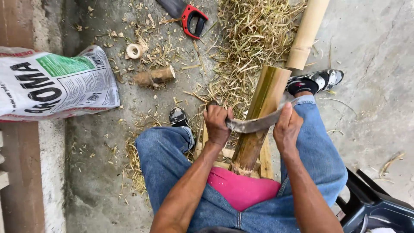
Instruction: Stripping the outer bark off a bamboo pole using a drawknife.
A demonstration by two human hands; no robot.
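Shaving a bamboo pole [264,113] with curved blade [255,124], left hand [217,124] and right hand [286,128] gripping its ends; next, likely another steady pull.

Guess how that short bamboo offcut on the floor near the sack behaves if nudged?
The short bamboo offcut is round and lies on its side, so it would probably roll. It looks stiff and likely hollow, so fairly light. The shavings around it might stop it quickly.
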